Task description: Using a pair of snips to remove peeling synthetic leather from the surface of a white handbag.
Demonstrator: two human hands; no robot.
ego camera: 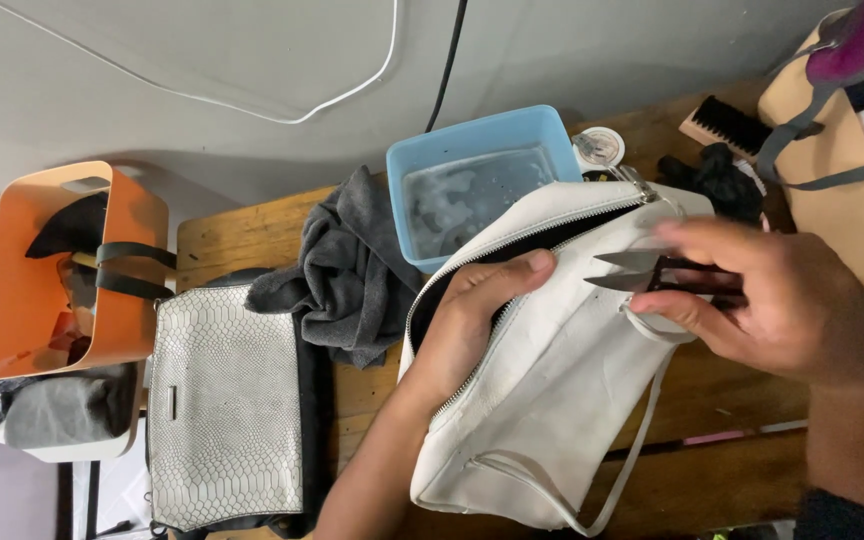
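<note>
White leather bag [542,400] lies centre-right of frame on the wooden table [242,240], zipper open, dark lining showing along the top edge. Left hand [472,320] lies flat on the bag, fingers [522,272] stretched along the zipper opening, pressing the flap, holding nothing. Right hand [772,300], right of frame, fingers closed round small thread snips [642,272]; metal blades point left, just above the bag's upper right corner, near the strap loop [652,325]. Thin white strap trails off the bag toward lower centre.

Just behind the bag: blue plastic tub [477,185] with cloudy water. Left of the tub: crumpled grey cloth [347,270]. Further left: grey snakeskin-pattern bag [224,405] lying flat. Upper left: orange container [57,270] with dark straps. Upper right: black brush [727,125], black glove [722,180], small round tin [600,147], tan tote bag [842,170].
</note>
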